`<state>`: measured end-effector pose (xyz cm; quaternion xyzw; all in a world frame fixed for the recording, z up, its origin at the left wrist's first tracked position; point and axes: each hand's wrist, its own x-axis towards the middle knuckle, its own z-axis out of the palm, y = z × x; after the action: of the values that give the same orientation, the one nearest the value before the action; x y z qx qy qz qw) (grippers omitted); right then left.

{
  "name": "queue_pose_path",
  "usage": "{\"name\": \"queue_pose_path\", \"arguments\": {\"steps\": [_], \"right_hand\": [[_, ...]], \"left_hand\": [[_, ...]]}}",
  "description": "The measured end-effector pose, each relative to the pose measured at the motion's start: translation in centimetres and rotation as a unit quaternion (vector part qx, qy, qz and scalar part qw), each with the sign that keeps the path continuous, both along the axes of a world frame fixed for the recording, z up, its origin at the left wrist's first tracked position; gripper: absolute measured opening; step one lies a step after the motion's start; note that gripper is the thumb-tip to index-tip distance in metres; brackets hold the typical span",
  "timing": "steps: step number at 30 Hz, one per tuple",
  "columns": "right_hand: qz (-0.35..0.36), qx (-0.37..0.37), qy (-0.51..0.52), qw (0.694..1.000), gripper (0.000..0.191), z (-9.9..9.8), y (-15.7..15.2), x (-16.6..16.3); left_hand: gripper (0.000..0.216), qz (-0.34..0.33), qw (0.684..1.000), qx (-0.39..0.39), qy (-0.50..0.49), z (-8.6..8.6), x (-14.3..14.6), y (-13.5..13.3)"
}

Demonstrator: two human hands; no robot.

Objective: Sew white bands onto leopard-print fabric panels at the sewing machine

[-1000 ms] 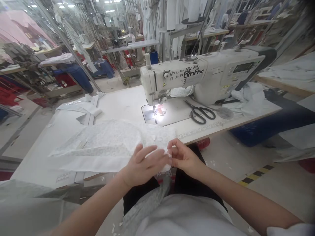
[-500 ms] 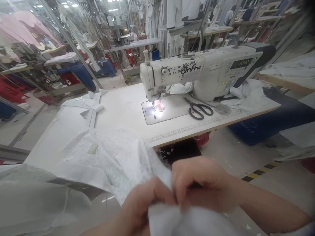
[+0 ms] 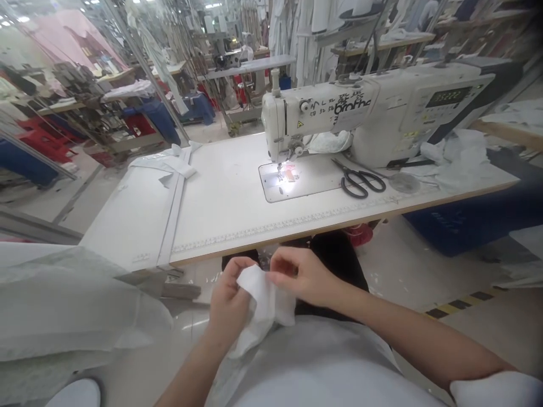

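Observation:
My left hand [image 3: 227, 297] and my right hand [image 3: 299, 274] both pinch a small piece of white fabric [image 3: 265, 305] over my lap, in front of the table's near edge. Both hands are closed on it, fingers curled round its top edge. The fabric hangs down between them onto my white top. The white sewing machine [image 3: 360, 116] stands on the table [image 3: 229, 198] beyond, its needle area lit [image 3: 288, 172].
Black scissors [image 3: 360, 181] lie right of the needle plate. White fabric strips [image 3: 173, 167] lie at the table's far left. A heap of white cloth [image 3: 63, 305] sits at my left. More white cloth [image 3: 458, 155] lies at the table's right end. Other workstations fill the background.
The large lacy white fabric has come off the table. My hands pulled back toward my lap and now hold a small white piece between them.

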<state>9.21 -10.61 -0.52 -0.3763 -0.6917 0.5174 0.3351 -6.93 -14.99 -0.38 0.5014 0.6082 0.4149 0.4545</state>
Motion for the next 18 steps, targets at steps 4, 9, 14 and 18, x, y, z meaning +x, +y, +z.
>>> {"name": "queue_pose_path", "arguments": {"steps": [4,9,14,18], "right_hand": [[0.006,0.056,-0.051,0.997,0.011,-0.1,-1.4,-1.5],[0.028,-0.014,0.012,0.999,0.013,-1.2,-0.9,-2.3],[0.041,0.129,-0.034,0.99,0.022,-1.8,-2.1,-3.2],[0.05,0.179,-0.046,0.982,0.02,-2.0,-2.4,-3.3]], "left_hand": [[0.02,0.057,0.979,0.107,0.163,-1.0,-0.1,0.4],[0.016,0.114,0.98,0.115,0.115,-1.9,-0.8,1.3],[0.016,0.103,0.991,0.073,-0.047,-2.9,-1.5,1.9],[0.018,0.091,0.985,0.044,-0.14,-3.5,-1.5,1.7]]}}
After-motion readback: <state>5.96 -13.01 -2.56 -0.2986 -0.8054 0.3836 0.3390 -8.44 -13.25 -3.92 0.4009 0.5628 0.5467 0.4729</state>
